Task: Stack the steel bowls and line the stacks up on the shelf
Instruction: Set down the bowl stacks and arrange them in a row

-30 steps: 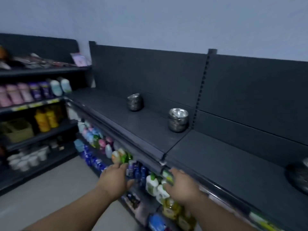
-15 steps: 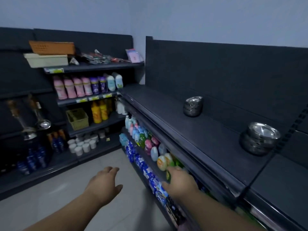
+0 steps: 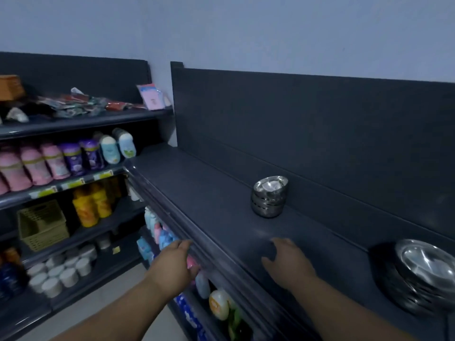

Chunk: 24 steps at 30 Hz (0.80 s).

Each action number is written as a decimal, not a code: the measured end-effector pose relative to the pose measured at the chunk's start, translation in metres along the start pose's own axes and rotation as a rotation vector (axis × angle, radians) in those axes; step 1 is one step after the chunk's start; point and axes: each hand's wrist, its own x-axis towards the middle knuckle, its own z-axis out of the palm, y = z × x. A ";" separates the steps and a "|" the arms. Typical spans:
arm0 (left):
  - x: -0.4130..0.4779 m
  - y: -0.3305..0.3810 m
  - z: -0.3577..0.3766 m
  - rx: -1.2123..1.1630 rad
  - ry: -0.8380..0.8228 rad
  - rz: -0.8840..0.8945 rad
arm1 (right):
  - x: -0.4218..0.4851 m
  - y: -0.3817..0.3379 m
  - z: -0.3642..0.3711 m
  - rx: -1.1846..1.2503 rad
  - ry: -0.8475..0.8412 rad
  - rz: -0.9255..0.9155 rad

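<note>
A small stack of steel bowls (image 3: 269, 196) stands near the back of the dark top shelf (image 3: 216, 205). A second, wider stack of steel bowls (image 3: 418, 274) sits at the right edge of view on the same shelf. My right hand (image 3: 286, 263) hovers over the shelf in front of the small stack, fingers apart and empty. My left hand (image 3: 174, 264) is at the shelf's front lip, also empty with fingers loosely spread. Neither hand touches a bowl.
Below the shelf lip are rows of bottles and packets (image 3: 216, 303). To the left stands another rack with pink and purple bottles (image 3: 49, 161), orange bottles (image 3: 92, 207), a yellow basket (image 3: 41, 223) and white cups (image 3: 59, 271). A dark back panel (image 3: 320, 134) rises behind the shelf.
The view has swung left and then partly back; both hands have risen from below the shelf lip, and my right hand now reaches over the shelf top.
</note>
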 end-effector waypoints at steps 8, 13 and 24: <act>0.166 0.019 0.024 -0.112 -0.094 0.232 | 0.093 0.013 -0.011 -0.002 0.119 0.230; 0.259 0.041 0.030 -0.196 -0.215 0.425 | 0.133 0.009 -0.023 0.146 0.232 0.349; 0.314 0.083 0.049 -0.819 -0.681 0.584 | 0.165 0.014 -0.001 0.559 0.276 0.391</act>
